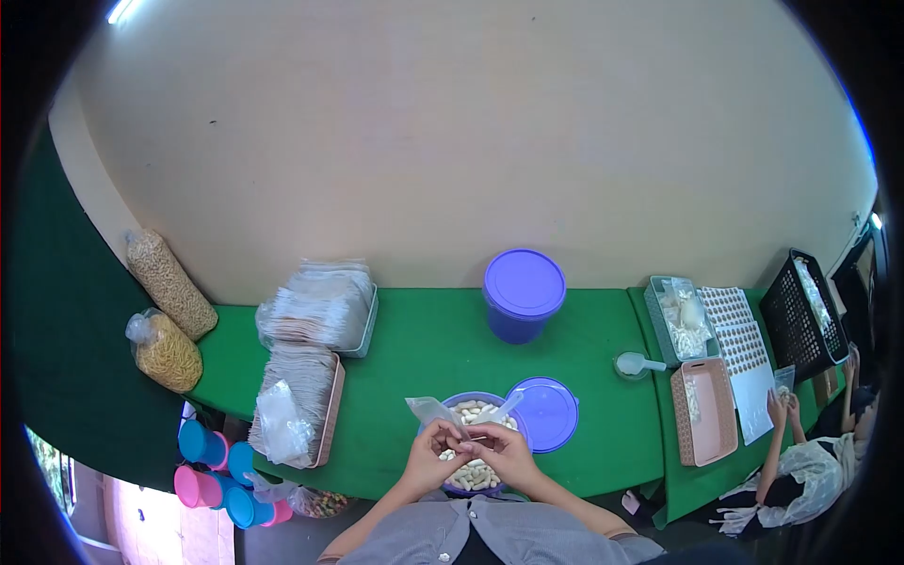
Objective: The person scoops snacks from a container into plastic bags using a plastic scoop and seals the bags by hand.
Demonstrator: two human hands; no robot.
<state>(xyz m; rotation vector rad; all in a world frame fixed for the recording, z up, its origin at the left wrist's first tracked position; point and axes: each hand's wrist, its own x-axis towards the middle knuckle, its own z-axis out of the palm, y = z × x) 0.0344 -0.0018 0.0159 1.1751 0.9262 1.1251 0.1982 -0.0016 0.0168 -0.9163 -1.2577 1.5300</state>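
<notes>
Translucent bag [426,409] slants up and leftward from our fingers, over the left side of the purple tub [473,395] of white pieces [471,476]; we judge its edge best worked with a light, even pinch, without creasing. Our left hand [430,460], fingers curled nearly closed, grips the bag's near end. Our right hand [506,454] angles inward, fingertips meeting the left's; whether they pinch it too, we cannot tell. Just right lies a purple lid [546,416].

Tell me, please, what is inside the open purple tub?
Pale, elongated pieces and part of a translucent utensil. The hands hide some pieces; the bottom of the tub is covered.
</notes>
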